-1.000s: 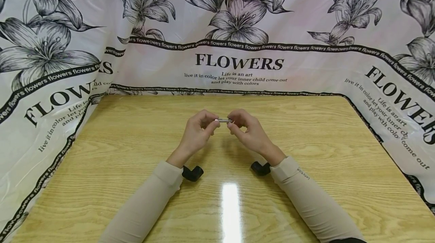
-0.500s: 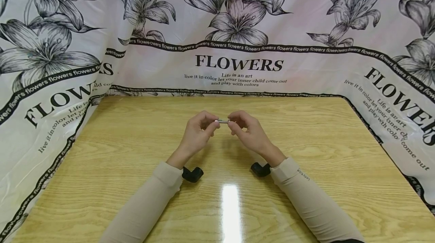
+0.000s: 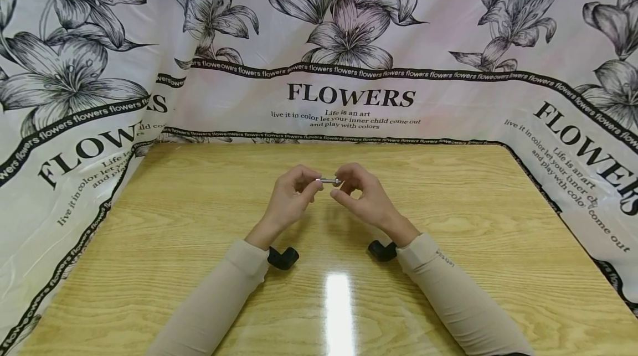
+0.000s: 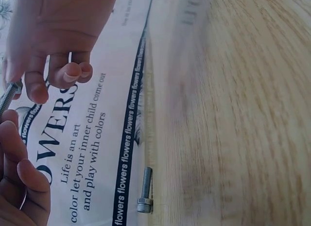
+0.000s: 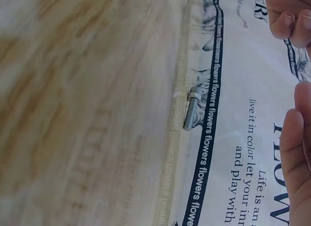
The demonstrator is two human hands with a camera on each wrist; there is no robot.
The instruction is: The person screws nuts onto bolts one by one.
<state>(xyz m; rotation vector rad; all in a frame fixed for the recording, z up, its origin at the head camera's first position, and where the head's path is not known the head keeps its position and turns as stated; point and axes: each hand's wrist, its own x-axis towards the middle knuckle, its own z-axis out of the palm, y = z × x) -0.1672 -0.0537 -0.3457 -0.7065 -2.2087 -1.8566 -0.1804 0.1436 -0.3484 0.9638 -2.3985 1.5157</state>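
In the head view my left hand (image 3: 293, 194) pinches one end of a small silver bolt (image 3: 326, 180) between thumb and fingers, above the table. A nut (image 3: 337, 181) sits towards its other end. My right hand (image 3: 366, 194) is at that end, index finger close over the nut and thumb dropped below it, apart. The left wrist view shows the threaded shank (image 4: 7, 99) with the nut (image 4: 17, 86) right at the right hand's fingertip. Another bolt (image 4: 146, 182) with a nut appears low by the table's far edge; in the right wrist view it is the bolt (image 5: 191, 114) near the middle.
The wood-grain table (image 3: 199, 223) is bounded by a flower-printed cloth (image 3: 349, 96) at the back and both sides. Black wrist-mounted pieces, one at the left cuff (image 3: 283, 258) and one at the right cuff (image 3: 382, 251), stand under the forearms.
My right thumb has come off the nut and dropped lower, so the fingers are wider apart and the nut shows. The left hand keeps its pinch on the bolt.
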